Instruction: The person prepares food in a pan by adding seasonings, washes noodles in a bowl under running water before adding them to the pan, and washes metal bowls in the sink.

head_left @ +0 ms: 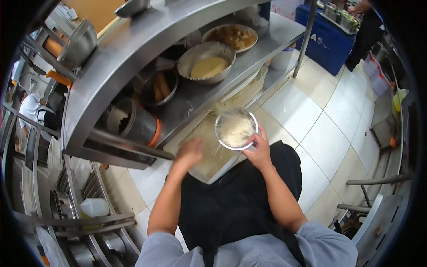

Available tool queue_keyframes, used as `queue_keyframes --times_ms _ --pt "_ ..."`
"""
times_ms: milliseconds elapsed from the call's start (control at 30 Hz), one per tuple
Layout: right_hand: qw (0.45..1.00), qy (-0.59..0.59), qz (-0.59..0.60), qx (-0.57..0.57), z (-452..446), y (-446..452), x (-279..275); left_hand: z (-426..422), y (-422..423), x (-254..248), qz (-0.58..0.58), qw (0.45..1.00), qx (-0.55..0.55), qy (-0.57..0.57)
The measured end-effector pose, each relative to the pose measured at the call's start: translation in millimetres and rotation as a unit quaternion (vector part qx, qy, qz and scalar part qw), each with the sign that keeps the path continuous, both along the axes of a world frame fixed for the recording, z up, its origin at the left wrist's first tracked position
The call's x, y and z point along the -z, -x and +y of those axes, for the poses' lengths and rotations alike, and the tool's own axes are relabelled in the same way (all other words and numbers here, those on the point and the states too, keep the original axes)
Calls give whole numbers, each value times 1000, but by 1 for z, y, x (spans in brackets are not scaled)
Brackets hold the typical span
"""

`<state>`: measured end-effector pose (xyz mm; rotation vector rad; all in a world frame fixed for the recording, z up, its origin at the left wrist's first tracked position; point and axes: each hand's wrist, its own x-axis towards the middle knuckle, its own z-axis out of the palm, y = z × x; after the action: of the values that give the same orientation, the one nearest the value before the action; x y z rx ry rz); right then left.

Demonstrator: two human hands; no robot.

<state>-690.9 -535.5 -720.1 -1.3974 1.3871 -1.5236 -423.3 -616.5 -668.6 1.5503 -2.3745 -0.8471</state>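
My right hand (258, 149) grips the rim of a small round metal bowl (217, 129), which holds a pale, crumbly or shredded food (236, 130). Thin pale strands show around the bowl's left side. Below it lies a large light-coloured tub (213, 173), partly under the steel shelf, with pale matter inside. My left hand (191, 151) is over the tub's left part, left of the bowl; it is smeared by motion, so its fingers cannot be made out.
On the steel shelf stand a bowl of yellow liquid (209, 66), a dish of brown food (231, 38) and a dark container with an orange rim (142, 124). A blue crate (322, 44) and a person (367, 31) are at the upper right; another person (31, 107) is far left.
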Motion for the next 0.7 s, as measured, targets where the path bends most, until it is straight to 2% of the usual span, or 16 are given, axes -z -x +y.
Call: queue_keyframes --times_ms 33,67,133,200,233,300,367,533,700 --pt "999 24 9 45 5 2 -4 16 2 21 1 999 45 20" --pt "994 55 20 96 7 6 -8 33 21 13 -26 996 52 -72" --pt "981 37 106 161 8 20 2 66 40 28 -58 989 135 26" --pt "974 36 80 209 6 26 -14 71 57 29 -136 977 119 113" --pt "972 28 74 224 5 31 -11 66 61 26 -162 974 111 110" --pt "967 29 66 246 -1 35 3 59 59 16 -189 970 109 109" --pt "968 38 4 247 -8 40 15 46 53 2 -198 966 102 127" --pt "964 40 -5 261 -9 40 10 15 32 2 -246 951 31 186" --pt "967 28 12 254 -9 40 7 -4 26 0 -220 957 6 190"
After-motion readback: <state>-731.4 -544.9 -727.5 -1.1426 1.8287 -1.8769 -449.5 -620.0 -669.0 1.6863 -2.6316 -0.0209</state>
